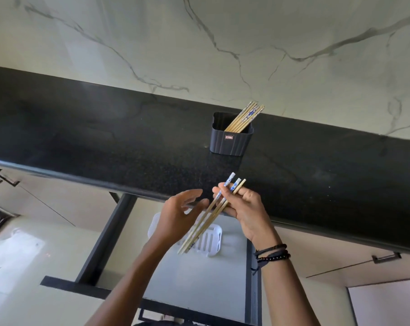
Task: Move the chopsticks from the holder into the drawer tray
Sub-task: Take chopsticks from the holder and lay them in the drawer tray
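A dark ribbed holder (231, 142) stands on the black counter with several wooden chopsticks (245, 117) leaning out of its right corner. My right hand (243, 204) grips three chopsticks (205, 222) near their blue-and-white patterned tops; their tips slant down and left over the white slotted tray (214, 241) in the open drawer. My left hand (180, 214) hovers just left of the held chopsticks, fingers spread, holding nothing.
The black counter (105, 142) runs across the view below a marble wall. The drawer (199, 285) is pulled out under its edge, with dark side rails and a grey floor. Cabinet handles (386, 258) sit at right and far left.
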